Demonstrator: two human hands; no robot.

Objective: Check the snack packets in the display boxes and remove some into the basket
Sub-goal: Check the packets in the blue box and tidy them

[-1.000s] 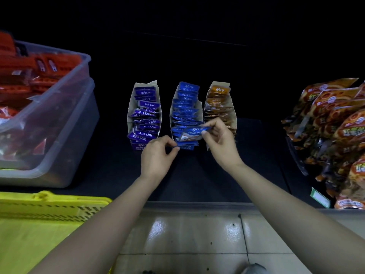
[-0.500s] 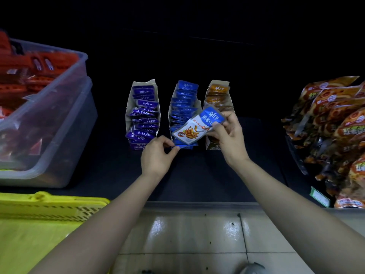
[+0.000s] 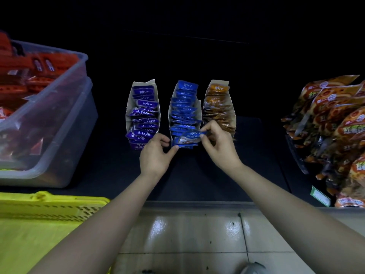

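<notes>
With right hand (image 3: 219, 149) pinching blue packet (image 3: 190, 136), centre frame, at front of middle box (image 3: 199, 103), lift straight to spare neighbours (image 3: 183, 115). Brace box with left hand (image 3: 155, 155), curled at its front corner, grasp unclear. Check print, then drop into basket (image 3: 49, 202), lower left

packets (image 3: 183, 115): glossy foil | display boxes (image 3: 143, 83): matt cardboard | basket (image 3: 49, 202): plastic | floor tiles (image 3: 177, 234): glossy
</notes>
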